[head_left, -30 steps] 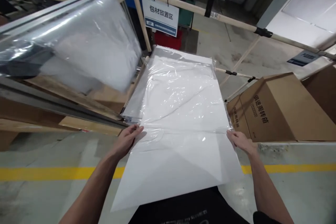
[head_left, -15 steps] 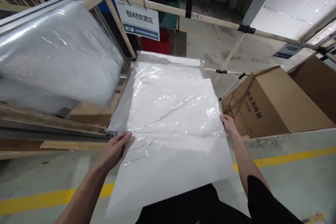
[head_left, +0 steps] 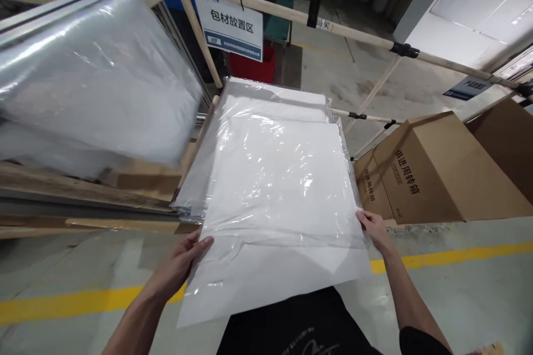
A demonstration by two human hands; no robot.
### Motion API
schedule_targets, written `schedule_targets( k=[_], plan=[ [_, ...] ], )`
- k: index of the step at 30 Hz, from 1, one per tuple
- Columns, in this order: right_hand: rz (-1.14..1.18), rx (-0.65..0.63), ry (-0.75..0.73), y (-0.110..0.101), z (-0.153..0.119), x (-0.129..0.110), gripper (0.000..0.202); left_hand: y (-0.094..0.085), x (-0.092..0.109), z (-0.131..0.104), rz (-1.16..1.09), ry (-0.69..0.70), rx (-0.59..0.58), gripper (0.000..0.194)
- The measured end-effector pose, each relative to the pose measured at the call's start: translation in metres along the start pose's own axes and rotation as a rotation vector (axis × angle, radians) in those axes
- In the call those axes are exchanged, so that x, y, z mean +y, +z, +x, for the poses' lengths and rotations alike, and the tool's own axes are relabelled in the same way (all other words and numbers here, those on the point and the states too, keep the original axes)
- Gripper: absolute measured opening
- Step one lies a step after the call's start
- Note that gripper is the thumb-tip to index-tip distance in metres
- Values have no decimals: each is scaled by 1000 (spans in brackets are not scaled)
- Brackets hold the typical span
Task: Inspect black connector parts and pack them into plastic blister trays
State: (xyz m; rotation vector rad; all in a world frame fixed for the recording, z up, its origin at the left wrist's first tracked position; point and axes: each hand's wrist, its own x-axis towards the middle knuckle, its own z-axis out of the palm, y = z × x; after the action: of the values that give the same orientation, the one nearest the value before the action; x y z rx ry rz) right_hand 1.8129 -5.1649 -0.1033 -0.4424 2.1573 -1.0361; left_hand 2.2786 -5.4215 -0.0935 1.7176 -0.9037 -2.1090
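Note:
A large white sheet (head_left: 283, 172) lies partly inside a clear plastic bag (head_left: 216, 177), its lower part sticking out toward my body. My left hand (head_left: 185, 258) pinches the left edge of the bag and sheet between thumb and fingers. At the right edge, my right hand (head_left: 375, 228) grips the bag and sheet in the same way. Beneath and beyond them rest more bagged white sheets (head_left: 275, 91).
On the left hangs a blurred sheet of clear plastic (head_left: 95, 83). A rack rail (head_left: 270, 6) with a sign (head_left: 229, 25) crosses ahead. Cardboard boxes (head_left: 433, 172) stand at the right. A yellow line (head_left: 453, 256) runs along the floor.
Both hands have moved lower in view, toward my body, along with the bag's open edge. More of the white sheet is covered by the bag, and less sticks out.

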Motion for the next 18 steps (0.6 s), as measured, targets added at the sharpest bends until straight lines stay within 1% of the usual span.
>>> schedule_targets(
  k=[2,5,8,10,12,14,16,18],
  plan=[
    [-9,-45,39,-1,-12,3,73,-6,-9,-11,15,-11,23,64],
    [12,-72,72,1,-27,9,69,-12,-25,-23,36,-13,87,63],
    [71,-81,111,2,-39,13,66,-12,-37,-31,21,-19,121,61],
    [121,-137,148,1,-44,14,63,-9,-41,-35,-6,-23,121,64],
    [159,-233,175,-3,-48,13,60,-5,-41,-40,-24,-14,111,68],
    [169,-309,179,-8,-50,10,58,-2,-41,-44,-23,18,71,68],
    [152,-326,161,-12,-51,8,58,-1,-43,-47,-4,60,13,64],
    [152,-308,155,-13,-53,10,57,-3,-48,-50,15,86,-17,59]
  ],
)
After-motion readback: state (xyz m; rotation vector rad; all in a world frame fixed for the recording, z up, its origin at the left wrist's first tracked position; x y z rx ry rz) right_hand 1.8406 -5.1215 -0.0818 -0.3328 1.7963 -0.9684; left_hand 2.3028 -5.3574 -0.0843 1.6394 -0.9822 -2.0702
